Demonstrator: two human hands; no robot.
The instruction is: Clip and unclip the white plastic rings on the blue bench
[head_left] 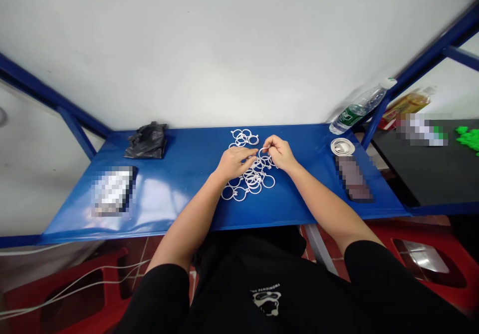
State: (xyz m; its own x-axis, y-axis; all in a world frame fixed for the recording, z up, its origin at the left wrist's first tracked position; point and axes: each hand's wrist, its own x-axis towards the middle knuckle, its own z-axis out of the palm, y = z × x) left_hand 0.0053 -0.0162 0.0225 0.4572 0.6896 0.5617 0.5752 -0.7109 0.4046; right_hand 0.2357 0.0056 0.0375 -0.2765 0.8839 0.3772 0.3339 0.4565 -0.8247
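Note:
A loose pile of white plastic rings with small eyelets (254, 188), like curtain rings, lies on the blue table (187, 174) between my hands. My right hand (280, 153) is closed, with thumb and fingers pinching one white ring (259, 152) at the pile's far right side. Over the left part of the pile is my left hand (235, 163). Its fingers are stretched toward that ring, with the thumb apart below them, and no ring shows in its grip. Beyond my hands lies a smaller group of white rings (241, 138). Both hands hide some of the rings.
A crumpled black plastic bag (146, 141) and a blurred-out dark-edged object (114, 190) lie at left. At right are a tilted water bottle (357, 109), a coiled white cable (342, 147) and a blurred-out dark flat object (354, 178). A white wall (232, 49) backs the table.

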